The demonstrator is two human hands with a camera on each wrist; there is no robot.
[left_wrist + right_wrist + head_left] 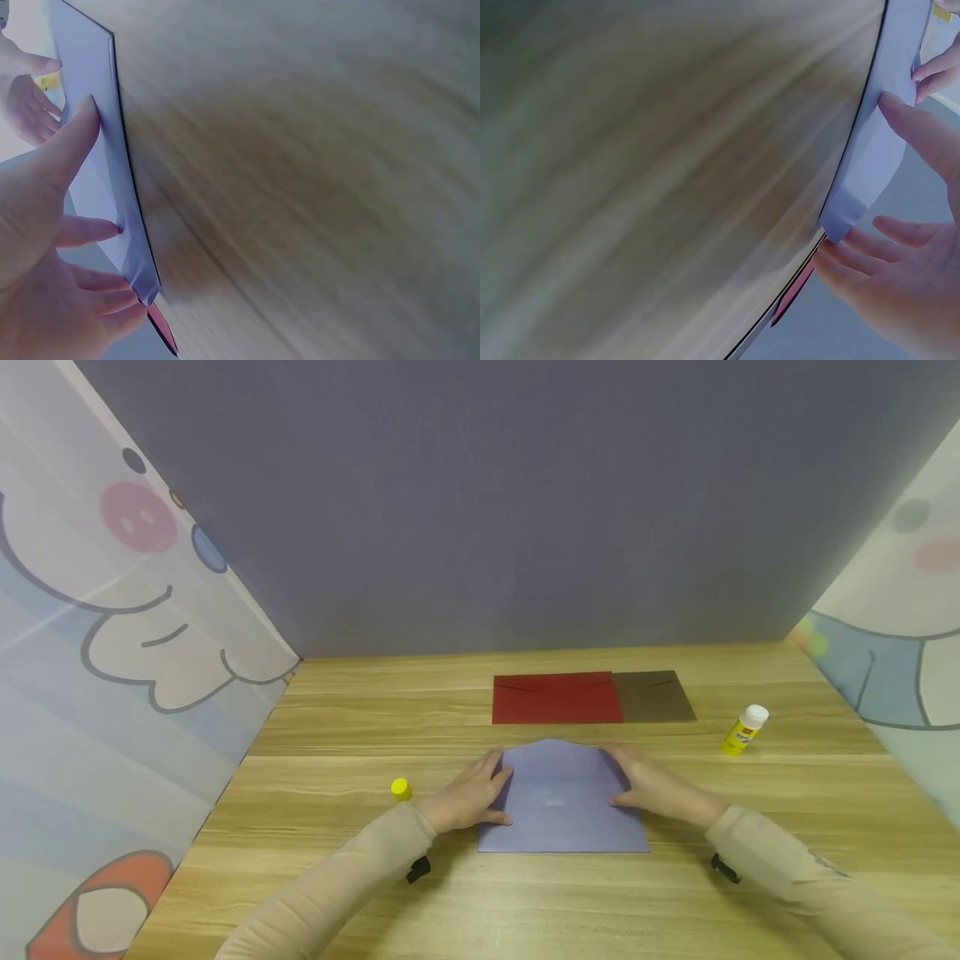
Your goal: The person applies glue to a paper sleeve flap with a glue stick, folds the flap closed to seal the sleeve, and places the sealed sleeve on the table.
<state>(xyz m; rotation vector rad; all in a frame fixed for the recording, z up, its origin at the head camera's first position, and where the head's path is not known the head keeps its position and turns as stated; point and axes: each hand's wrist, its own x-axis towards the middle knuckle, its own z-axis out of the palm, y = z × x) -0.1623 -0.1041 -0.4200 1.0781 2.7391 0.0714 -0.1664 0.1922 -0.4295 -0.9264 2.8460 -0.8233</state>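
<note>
A lavender paper envelope (pixel 558 818) lies on the table in front of me, its flap at the far side and a small pale patch near its middle. My left hand (pixel 468 793) rests on its left side with spread fingers; in the left wrist view the thumb and index fingertips touch the paper while other fingers reach the far corner (pixel 146 289). On the right side, my right hand (pixel 656 785) lies likewise spread. The right wrist view shows its thumb on the paper and its fingertips at the far corner (pixel 836 225), which rises slightly off the wood.
Behind the envelope lie a red envelope (pixel 555 700) and a brown envelope (pixel 652 697), side by side. A yellow glue stick (pixel 742 732) with a white top stands at the right. A small yellow cap (pixel 401 789) sits left of my left hand. A grey panel (pixel 540 527) borders the wooden table's back.
</note>
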